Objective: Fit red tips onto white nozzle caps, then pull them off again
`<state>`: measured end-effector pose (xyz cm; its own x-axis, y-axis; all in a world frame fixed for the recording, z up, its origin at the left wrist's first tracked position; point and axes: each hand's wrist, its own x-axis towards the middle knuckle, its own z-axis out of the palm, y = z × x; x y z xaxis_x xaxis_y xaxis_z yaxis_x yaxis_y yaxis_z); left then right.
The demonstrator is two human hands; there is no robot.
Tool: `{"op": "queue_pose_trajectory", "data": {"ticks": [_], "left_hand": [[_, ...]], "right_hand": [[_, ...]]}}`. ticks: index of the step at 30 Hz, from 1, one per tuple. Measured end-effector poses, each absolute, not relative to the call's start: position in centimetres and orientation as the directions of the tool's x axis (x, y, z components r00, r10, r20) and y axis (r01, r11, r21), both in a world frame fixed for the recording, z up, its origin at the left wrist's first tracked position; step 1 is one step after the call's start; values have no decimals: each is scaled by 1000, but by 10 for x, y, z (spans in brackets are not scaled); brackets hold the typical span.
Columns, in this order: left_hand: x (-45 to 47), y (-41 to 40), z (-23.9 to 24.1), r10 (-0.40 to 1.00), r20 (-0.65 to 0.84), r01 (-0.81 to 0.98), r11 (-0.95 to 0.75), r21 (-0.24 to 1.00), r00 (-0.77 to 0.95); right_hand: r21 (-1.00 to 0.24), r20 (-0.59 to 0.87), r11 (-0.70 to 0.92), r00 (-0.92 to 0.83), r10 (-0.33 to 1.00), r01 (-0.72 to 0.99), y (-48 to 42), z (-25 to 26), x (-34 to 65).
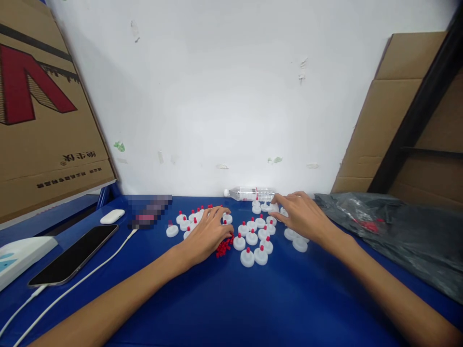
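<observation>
Head view. Left hand [210, 231]: palm down, fingers loosely curved, thumb and forefinger parting around a gap in which a white cap [227, 219] is showing; whether the hand is gripping anything cannot be told. Pile of small red tips [224, 248]: lying just beside this hand, below its thumb. White round caps with red tips [248, 258]: standing upright in two groups, one partly behind the left hand, the other between the hands.

Right hand [304, 214]: half open, thumb and forefinger bending about a white cap [274, 208] at the back; whether they are pinching it cannot be told. Plain white caps [300, 245]: lying below this hand.

Clear plastic bottle [246, 193], white-capped: lying on its side near the white wall [231, 96]. Dark grey plastic bag [398, 241]: spreading at right. Smartphone [74, 255], with white cable [83, 272] nearby, and white earbud case [112, 216]: resting at left. Blue tabletop [231, 303]: supporting all these articles. Printed cardboard box [39, 96]: leaning at far left.
</observation>
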<state>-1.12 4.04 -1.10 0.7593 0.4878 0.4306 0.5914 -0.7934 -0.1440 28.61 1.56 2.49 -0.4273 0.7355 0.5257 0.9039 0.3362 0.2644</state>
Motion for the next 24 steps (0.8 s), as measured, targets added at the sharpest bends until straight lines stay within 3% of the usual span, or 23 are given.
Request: {"op": "queue_pose_trajectory", "data": {"ticks": [13,19,24], "left_hand": [[-13,42,-13,455,428,559,-814,-156,781],[-11,43,-14,474,413,577,-799,-171,778],[-9,39,-7,487,443,571,-818,-71,753]], "right_hand": [[285,531,377,-472,703,881,15,22,283],[217,627,408,-447,638,887,15,25,281],[141,685,505,-452,572,852,9,25,270]]}}
